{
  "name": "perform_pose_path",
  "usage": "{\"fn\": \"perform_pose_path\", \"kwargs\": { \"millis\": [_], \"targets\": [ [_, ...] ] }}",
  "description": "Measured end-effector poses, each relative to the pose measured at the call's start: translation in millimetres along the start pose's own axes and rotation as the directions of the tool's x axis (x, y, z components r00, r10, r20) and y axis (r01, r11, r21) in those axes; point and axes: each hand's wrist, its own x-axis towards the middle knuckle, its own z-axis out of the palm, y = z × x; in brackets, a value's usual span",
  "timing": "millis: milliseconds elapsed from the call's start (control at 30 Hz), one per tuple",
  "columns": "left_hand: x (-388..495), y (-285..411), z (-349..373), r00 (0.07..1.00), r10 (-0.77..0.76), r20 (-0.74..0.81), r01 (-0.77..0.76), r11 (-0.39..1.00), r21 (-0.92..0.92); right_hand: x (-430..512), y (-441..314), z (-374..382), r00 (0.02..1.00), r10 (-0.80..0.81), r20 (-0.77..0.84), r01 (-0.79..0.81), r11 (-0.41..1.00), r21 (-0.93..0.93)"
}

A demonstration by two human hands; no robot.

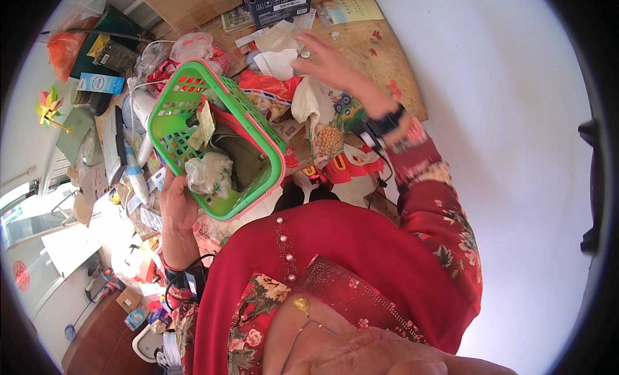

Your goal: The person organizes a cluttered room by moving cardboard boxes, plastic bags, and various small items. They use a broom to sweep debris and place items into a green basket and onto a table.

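Note:
My left hand (178,203) grips the near left rim of a green plastic basket (231,211) that has a pink folded handle. Inside the basket lie a crumpled clear plastic bag (209,174), a dark olive cloth item (242,155) and some yellowish paper (204,126). My right hand (323,58) is raised over the cluttered table (360,46), fingers apart and nothing held. White crumpled papers (276,60) lie just below it. Close to my right forearm is a printed bag (333,116) with a tractor picture, beside a red plastic bag (273,85).
A dark blue cardboard box (278,7) stands at the table's back. Left of the basket are a white hair dryer-like object (142,104), a blue-and-white box (101,83) and a toy pinwheel (49,108). Red bags (341,168) sit below the table edge. A white wall (498,133) borders the right.

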Motion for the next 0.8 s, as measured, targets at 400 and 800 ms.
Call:
{"fn": "perform_pose_path", "kwargs": {
  "millis": [400,800],
  "targets": [
    [15,-4,-5,1.000,0.023,0.001,-0.023,1.000,-0.011,-111,-5,68,0.991,0.132,0.001,-0.113,0.851,-0.512],
    [10,-11,-15,0.999,0.047,0.005,-0.047,0.998,-0.053,-31,44,-114,0.918,0.206,-0.340,-0.217,0.976,0.005]
  ]
}}
